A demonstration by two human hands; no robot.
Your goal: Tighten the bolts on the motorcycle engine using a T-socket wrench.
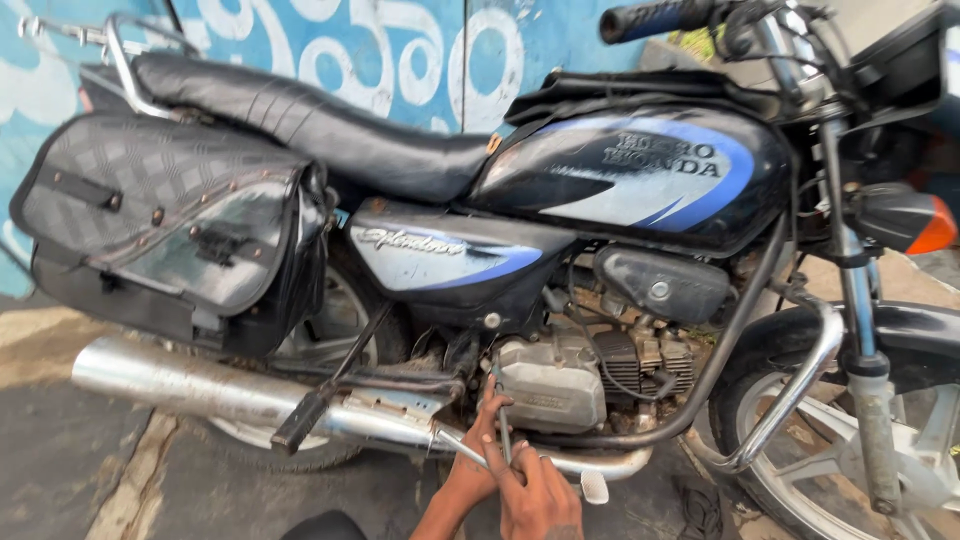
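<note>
- On the far left I see a grey-black saddlebag [165, 215] hanging at the rear of the motorcycle [640, 175], under the back end of the long black seat [300, 120].
- Below the bag, the chrome exhaust pipe [200, 385] runs low and level toward the middle, with a black kick lever [310, 410] slanting down across it.
- Near bottom centre, my left hand [482, 450] reaches up to the underside of the engine [555, 380], fingers curled narrow; its fingertips lie at the lower left corner of the silver casing, touching the metal there as far as I can tell.
- Just to the right of it, my right hand [540, 495] is closed around the lower end of a thin rod-like tool [503, 425], which stands nearly upright between the two hands, its upper tip against the engine's left edge.
- Above the engine sits the black and blue fuel tank [650, 170], and higher up a black handlebar grip [655, 18].
- On the far right I see the front wheel [870, 440], the chrome crash guard [790, 400] curving before it, and an orange turn signal [925, 225].
</note>
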